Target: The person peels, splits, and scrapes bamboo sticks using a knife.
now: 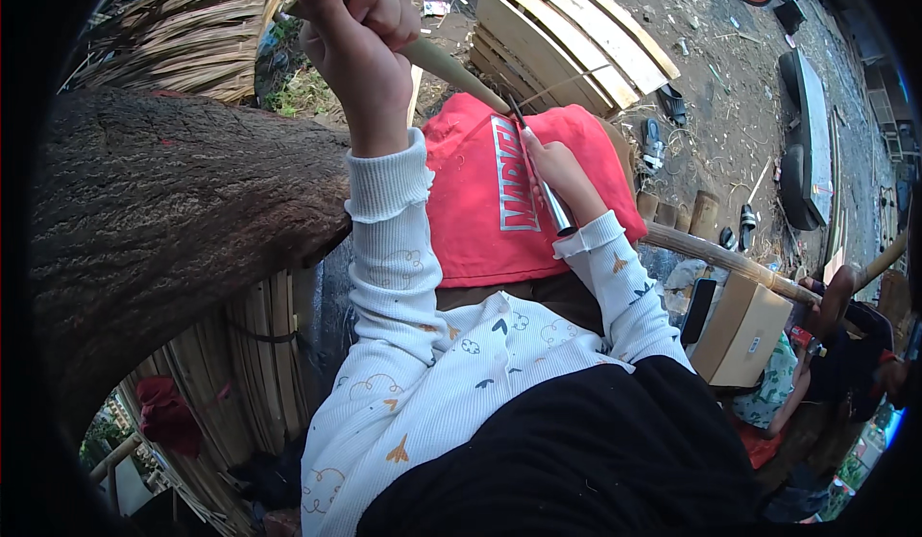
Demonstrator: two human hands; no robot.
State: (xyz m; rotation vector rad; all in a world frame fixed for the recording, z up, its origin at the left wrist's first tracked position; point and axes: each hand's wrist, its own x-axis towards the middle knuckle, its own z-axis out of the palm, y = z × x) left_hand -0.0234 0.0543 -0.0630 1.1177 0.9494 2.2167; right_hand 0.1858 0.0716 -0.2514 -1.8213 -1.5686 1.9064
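My left hand (357, 42) is raised at the upper left, its fingers wrapped around a long greenish bamboo pole (456, 74). The pole slants down to the right and its end rests over the red cloth (466, 201) spread on my lap. In my right hand (562, 167), lower and closer to the middle, is a knife (552, 203) with a shiny metal tubular handle. Its narrow dark blade points up and meets the pole near the end. From that spot a thin strip (571, 84) sticks out to the right.
A thick tree trunk (192, 177) lies along my left. Pale wooden slats (567, 33) are stacked ahead. To the right are a bamboo rail (730, 260), a cardboard box (741, 330), a black phone-like object (699, 308) and another person (845, 354). Sandals (653, 143) lie on the dirt.
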